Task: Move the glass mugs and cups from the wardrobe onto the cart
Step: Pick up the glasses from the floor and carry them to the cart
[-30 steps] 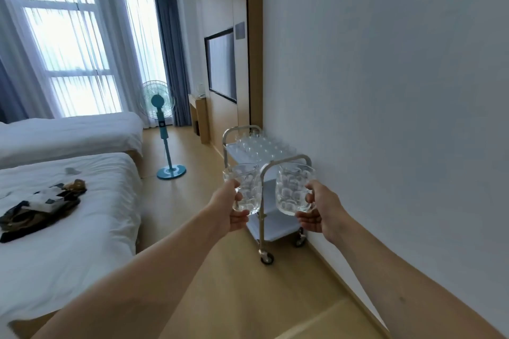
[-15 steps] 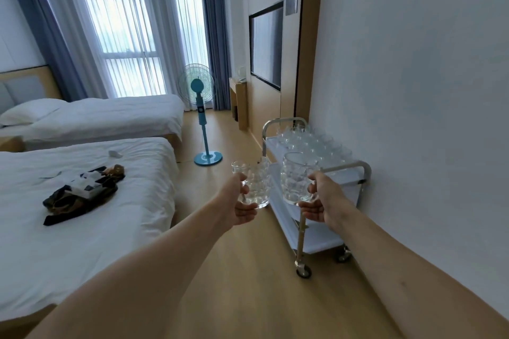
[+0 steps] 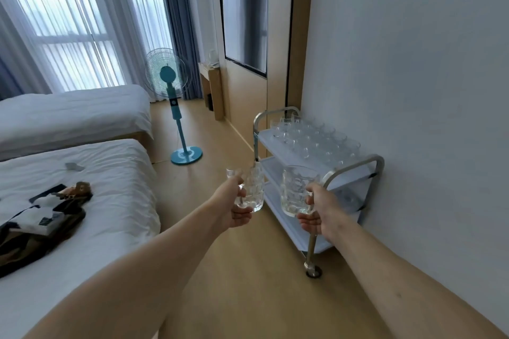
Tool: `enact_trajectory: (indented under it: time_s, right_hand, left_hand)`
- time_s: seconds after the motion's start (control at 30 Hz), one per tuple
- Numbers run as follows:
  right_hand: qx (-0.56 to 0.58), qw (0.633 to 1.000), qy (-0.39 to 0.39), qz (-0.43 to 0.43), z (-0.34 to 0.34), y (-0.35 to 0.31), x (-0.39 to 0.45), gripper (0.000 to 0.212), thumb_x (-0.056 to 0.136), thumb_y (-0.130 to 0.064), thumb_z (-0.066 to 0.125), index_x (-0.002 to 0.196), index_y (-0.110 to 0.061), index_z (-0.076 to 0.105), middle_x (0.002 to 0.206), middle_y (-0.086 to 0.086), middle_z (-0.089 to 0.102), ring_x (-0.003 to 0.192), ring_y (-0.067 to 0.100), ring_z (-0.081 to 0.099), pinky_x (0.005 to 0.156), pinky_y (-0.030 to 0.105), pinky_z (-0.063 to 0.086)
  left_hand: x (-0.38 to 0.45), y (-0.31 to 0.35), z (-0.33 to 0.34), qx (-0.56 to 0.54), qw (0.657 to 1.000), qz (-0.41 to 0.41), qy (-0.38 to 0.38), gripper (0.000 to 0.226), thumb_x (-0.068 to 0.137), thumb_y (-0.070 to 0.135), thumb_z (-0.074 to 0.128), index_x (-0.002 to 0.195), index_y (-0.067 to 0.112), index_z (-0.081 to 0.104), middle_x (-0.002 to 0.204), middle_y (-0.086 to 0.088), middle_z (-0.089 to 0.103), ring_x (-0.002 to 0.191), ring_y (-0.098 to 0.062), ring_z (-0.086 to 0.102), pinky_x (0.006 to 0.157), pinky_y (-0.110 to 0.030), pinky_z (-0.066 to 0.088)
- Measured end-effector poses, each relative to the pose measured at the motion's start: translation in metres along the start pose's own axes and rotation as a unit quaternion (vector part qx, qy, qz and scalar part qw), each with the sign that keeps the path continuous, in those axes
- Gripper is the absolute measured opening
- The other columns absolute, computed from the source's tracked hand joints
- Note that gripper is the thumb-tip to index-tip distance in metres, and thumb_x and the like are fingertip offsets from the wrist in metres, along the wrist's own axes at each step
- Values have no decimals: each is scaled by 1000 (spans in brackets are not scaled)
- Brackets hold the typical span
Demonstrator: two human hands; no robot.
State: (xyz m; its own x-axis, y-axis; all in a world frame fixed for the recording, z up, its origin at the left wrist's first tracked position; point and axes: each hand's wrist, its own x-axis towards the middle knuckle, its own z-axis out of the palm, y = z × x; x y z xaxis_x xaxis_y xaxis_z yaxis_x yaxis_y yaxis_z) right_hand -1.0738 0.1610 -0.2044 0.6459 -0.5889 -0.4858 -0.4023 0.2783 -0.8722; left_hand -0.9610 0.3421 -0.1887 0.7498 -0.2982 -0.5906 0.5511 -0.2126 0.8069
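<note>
My left hand [image 3: 232,208] grips the handle of a dimpled glass mug [image 3: 253,190], held upright in front of me. A second dimpled glass mug [image 3: 296,190] is held by its handle in my right hand [image 3: 319,215]. Both mugs hover in the air just short of the near end of the white three-shelf cart [image 3: 355,173], which stands against the right wall. Several glass mugs and cups [image 3: 311,136] stand in rows on its top shelf. The wardrobe is out of view.
Two white beds fill the left, the near bed [image 3: 110,201] with dark clothes [image 3: 41,217] on it. A teal standing fan [image 3: 173,102] stands on the wooden floor beyond. A wall-mounted screen [image 3: 245,25] and a small wooden desk [image 3: 212,85] lie past the cart.
I have moved closer to the cart with both mugs; the cart now looms larger and to the right. Both hands keep the same hold on their mugs.
</note>
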Motion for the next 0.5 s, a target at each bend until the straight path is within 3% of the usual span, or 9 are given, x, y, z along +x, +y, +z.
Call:
enact_trajectory:
  time_s: [0.3,0.5]
  right_hand:
    - [18,998,49,47,47,-7,51,33,92,-43,56,75,-16,50,71,20,68,59,28,63,49,29,55]
    - [46,997,65,24,53,-31,124,32,92,-44,56,79,-15,53,73,20,69,61,28,63,51,31,56]
  left_hand:
    - [80,41,-21,36,998,-28,-42,34,93,46,51,94,13,56,99,-26,69,83,-34,64,72,-38,57]
    - [144,80,2,60,996,-12,-57,32,93,44,53,91,12,58,88,-24,69,80,-33,65,70,-37,57]
